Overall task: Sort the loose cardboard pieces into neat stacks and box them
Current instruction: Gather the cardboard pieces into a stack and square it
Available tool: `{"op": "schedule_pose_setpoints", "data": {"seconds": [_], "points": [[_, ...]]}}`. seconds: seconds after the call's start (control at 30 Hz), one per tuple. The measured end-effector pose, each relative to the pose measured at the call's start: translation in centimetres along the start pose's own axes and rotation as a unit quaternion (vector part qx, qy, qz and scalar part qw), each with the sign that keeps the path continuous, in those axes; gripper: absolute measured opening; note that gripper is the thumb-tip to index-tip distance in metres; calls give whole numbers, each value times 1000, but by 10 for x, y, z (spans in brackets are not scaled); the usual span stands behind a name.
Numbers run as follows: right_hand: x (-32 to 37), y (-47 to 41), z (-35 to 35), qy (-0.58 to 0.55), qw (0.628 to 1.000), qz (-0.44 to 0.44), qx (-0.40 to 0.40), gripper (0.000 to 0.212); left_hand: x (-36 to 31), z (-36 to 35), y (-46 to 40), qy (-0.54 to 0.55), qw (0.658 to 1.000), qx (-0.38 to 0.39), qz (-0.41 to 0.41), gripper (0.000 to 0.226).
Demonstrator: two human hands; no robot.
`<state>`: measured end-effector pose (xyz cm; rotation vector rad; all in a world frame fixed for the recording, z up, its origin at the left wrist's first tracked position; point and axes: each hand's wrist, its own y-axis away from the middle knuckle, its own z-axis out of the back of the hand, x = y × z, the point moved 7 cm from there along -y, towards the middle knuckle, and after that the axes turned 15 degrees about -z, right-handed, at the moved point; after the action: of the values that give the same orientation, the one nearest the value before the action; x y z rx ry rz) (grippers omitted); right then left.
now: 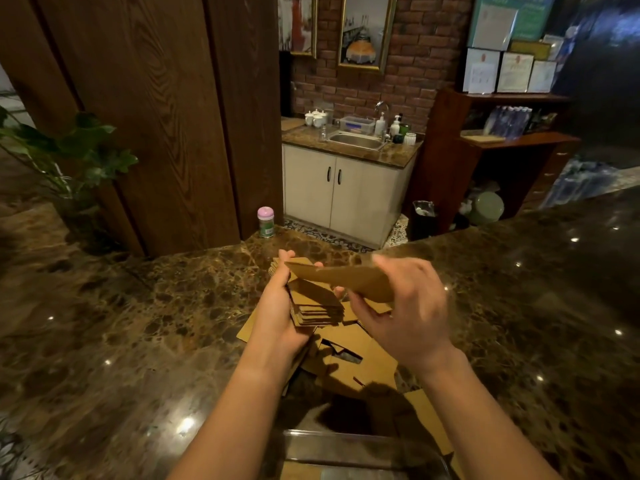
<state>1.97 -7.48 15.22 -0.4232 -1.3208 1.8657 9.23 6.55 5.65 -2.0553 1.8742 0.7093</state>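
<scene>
Both hands work above a dark marble counter (121, 323). Directly beneath the fingers, loose cardboard pieces (349, 355) cover the surface, so there is no bare counter to set down on there. The left hand (277, 306) grips a cardboard stack (317, 306); the right hand (401, 306) pinches a single cardboard sheet (343, 277) that spans the gap between the two sets of fingers, closing it off. Beyond the left fingertips, a pink-lidded jar (265, 221) stands near the counter's far edge, well apart. Left of the left fingers and right of the right fingers, the marble lies open. Toward the wrists and nearer the body, a clear plastic box (363, 448) blocks the near edge.
</scene>
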Motion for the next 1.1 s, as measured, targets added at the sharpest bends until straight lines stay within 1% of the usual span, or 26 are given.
{"op": "schedule_pose_setpoints", "data": {"seconds": [0.03,0.13,0.17,0.23,0.27,0.3,0.37,0.47,0.53,0.57,0.6,0.63,0.7,0.73,0.8,0.87,0.93,1.0,1.07,1.1], "points": [[7,3,-1,8,999,43,-7,60,0,1,-1,17,1000,-6,1,39],[16,14,-6,-6,997,81,-2,52,-2,4,-5,25,999,-20,-11,40],[19,18,-7,-6,996,88,3,52,-4,7,-6,13,999,-32,-30,39],[24,25,-12,3,995,98,16,52,-12,16,-9,-21,993,-65,-95,39],[26,27,-14,5,995,100,25,52,-17,18,-9,-30,989,-74,-124,37],[28,29,-16,9,994,104,31,50,-20,17,-8,-29,987,-76,-137,35],[32,33,-20,17,993,106,43,44,-20,17,-5,-37,986,-86,-137,34],[33,34,-24,24,994,96,56,37,-27,25,-5,-67,970,-139,-186,26],[26,26,-20,38,996,72,35,41,-34,33,-5,-62,957,-190,-209,27],[20,20,-17,47,997,57,18,44,-34,34,-4,-49,957,-200,-202,30],[14,14,-15,55,997,45,4,45,-31,33,-4,-32,965,-188,-178,35],[11,10,-14,62,997,35,-1,45,-24,29,-4,-26,977,-156,-144,43],[12,9,-19,71,997,41,18,43,-13,19,-2,-67,989,-90,-100,55],[16,12,-24,70,995,52,38,44,-11,14,-1,-79,990,-66,-95,56],[19,17,-31,60,993,65,77,49,-9,3,-1,-55,995,-24,-83,65],[17,17,-31,50,993,49,97,48,-12,-3,-1,-45,994,21,-93,76],[16,16,-31,48,992,33,110,48,-14,-6,3,-61,989,70,-114,72],[17,16,-33,37,989,44,135,55,-16,-5,3,-67,985,98,-124,61],[16,18,-31,0,982,57,181,62,-18,-5,0,-19,987,109,-115,51],[13,18,-29,-33,977,41,206,61,-20,-5,-2,15,989,105,-106,48]]}}
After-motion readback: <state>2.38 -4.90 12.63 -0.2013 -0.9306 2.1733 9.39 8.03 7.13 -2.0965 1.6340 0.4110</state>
